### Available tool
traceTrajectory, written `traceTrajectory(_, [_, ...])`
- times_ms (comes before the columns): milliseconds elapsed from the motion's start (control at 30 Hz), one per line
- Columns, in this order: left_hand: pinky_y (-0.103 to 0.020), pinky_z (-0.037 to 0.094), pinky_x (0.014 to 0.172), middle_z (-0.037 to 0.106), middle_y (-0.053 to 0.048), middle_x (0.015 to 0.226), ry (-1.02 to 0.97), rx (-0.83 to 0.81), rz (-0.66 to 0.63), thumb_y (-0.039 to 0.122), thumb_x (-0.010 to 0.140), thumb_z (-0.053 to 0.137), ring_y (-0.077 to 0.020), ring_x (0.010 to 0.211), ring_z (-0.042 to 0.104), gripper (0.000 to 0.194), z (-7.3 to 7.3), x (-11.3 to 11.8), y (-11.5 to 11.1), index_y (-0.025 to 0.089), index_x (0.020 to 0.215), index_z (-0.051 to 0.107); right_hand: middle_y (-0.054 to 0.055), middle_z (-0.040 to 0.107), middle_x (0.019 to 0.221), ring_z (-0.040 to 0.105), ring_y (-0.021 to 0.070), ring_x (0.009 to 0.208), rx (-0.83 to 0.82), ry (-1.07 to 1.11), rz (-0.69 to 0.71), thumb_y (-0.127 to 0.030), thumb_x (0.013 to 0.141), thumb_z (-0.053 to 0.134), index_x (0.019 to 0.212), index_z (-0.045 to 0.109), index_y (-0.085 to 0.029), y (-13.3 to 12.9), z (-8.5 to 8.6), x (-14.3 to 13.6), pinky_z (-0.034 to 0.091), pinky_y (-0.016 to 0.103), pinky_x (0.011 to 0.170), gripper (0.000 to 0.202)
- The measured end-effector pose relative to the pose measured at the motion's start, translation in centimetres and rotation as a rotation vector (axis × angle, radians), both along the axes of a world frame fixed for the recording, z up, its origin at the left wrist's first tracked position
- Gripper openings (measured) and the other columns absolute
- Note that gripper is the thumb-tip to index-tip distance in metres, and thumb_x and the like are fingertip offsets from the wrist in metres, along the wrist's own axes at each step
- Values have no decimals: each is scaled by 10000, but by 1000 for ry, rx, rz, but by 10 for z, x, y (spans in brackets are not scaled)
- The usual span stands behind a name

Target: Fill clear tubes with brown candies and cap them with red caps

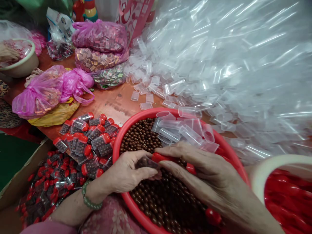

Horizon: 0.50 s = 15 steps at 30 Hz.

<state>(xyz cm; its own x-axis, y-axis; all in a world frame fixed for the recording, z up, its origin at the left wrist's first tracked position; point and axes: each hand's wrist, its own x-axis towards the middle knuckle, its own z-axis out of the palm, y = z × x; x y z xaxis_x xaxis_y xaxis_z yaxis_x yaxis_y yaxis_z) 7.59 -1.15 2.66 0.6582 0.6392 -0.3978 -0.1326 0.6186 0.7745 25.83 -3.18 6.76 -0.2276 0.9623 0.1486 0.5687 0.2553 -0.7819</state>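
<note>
My left hand point(129, 172), with a bead bracelet at the wrist, grips a small clear container point(146, 163) of dark balls. My right hand point(195, 169) holds the red cap point(162, 158) at the container's open end between thumb and fingers. Both hands are over a red basin point(118, 143) of shiny brown balls point(143, 135). Clear empty tubes point(190, 128) lie on the balls at the basin's far side. Loose red caps point(213, 216) show beneath my right hand.
Capped containers point(95, 136) are piled left of the basin, more in a box point(14, 175) below. Clear tubes point(231, 65) heap up behind. A white bucket point(258, 178) holds red caps. Pink bags point(44, 91) stand back left, near another person's hand point(9, 53).
</note>
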Motion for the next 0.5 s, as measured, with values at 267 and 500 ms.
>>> traceTrajectory(267, [-222, 465, 726, 641, -11, 789, 77, 79, -50, 169, 816, 657, -104, 737, 604, 120, -1, 3, -1, 134, 930, 639, 46, 761, 849, 730, 180, 749, 50, -185, 86, -399, 949, 554, 1004, 760, -315, -7, 10, 26, 596, 226, 598, 229])
traceTrajectory(500, [-227, 469, 751, 641, -9, 825, 35, 42, -29, 149, 810, 656, -97, 744, 599, 139, -3, 5, 0, 142, 948, 654, 37, 776, 893, 736, 219, 750, 12, -15, -152, -433, 845, 675, 962, 777, -362, -10, 5, 23, 602, 296, 573, 171])
